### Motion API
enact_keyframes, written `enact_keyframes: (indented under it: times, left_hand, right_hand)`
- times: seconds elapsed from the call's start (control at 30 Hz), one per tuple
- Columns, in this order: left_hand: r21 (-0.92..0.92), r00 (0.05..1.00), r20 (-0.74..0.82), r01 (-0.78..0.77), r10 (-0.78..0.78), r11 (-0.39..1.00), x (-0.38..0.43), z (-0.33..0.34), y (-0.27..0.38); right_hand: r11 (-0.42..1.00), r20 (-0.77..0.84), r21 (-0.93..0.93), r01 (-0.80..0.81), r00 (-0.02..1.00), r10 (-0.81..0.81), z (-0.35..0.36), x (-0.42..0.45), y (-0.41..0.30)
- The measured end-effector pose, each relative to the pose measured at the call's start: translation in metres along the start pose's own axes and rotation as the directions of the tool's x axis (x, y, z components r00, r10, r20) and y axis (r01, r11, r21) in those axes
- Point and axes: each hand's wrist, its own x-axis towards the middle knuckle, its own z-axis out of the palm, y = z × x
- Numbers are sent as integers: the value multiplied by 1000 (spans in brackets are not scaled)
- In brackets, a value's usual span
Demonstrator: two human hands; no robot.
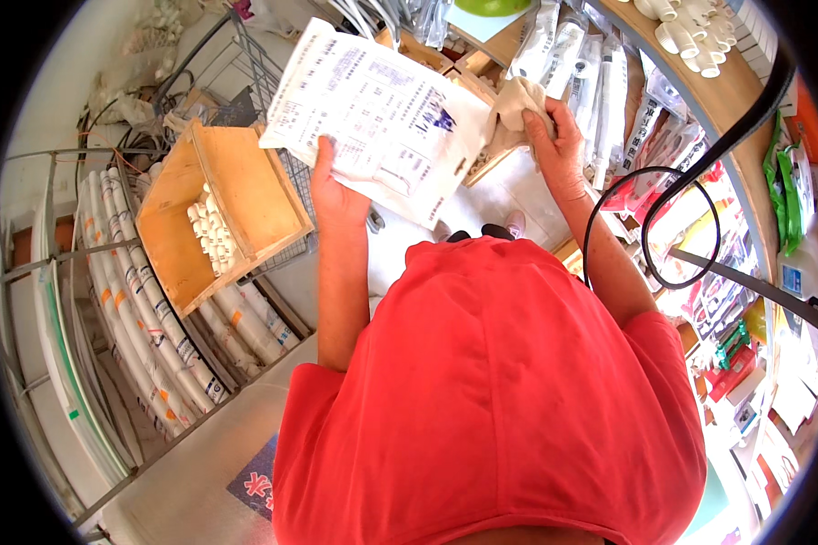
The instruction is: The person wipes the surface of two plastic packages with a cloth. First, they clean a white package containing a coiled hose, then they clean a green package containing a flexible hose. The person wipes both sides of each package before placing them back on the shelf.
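Note:
A flat white plastic package (382, 116) printed with blue writing and small drawings is held out in front of me. My left hand (339, 191) grips its lower left edge, with the thumb on the printed face and the fingers hidden beneath. At the right, my right hand (557, 146) pinches a crumpled beige cloth (516, 112) between thumb and fingers. The cloth meets the package's right edge. Near that edge, the package has a small hanging slot.
A wooden bin (259, 191) holding white pipe fittings (211, 231) stands left, above wrapped white pipes (126, 252) in a metal rack. Bagged parts (603, 95) fill the right side below a wooden shelf (729, 88). A looped black cable (712, 153) hangs near my right arm.

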Motion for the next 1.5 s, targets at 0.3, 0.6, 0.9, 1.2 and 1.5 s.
enact_keyframes:
  times: [0.3,0.6,0.9,1.2,1.5]
  left_hand:
    - [-49,999,-37,20,-22,999,8,18,-12]
    - [301,991,4,125,-133,945,16,17,3]
    - [602,875,186,258,-447,756,28,56,-18]
    - [824,824,146,204,-547,529,39,77,-31]
    - [768,773,175,280,-610,575,51,25,-12]
  right_hand:
    - [953,670,-10,304,709,-219,11,-54,-26]
    - [975,265,186,-122,962,70,-47,6,-13]
    - [932,566,278,-234,824,38,-56,5,-4]
    - [824,566,376,-425,809,159,-57,-3,-7]
    - [743,487,539,-396,867,109,-91,20,-11]
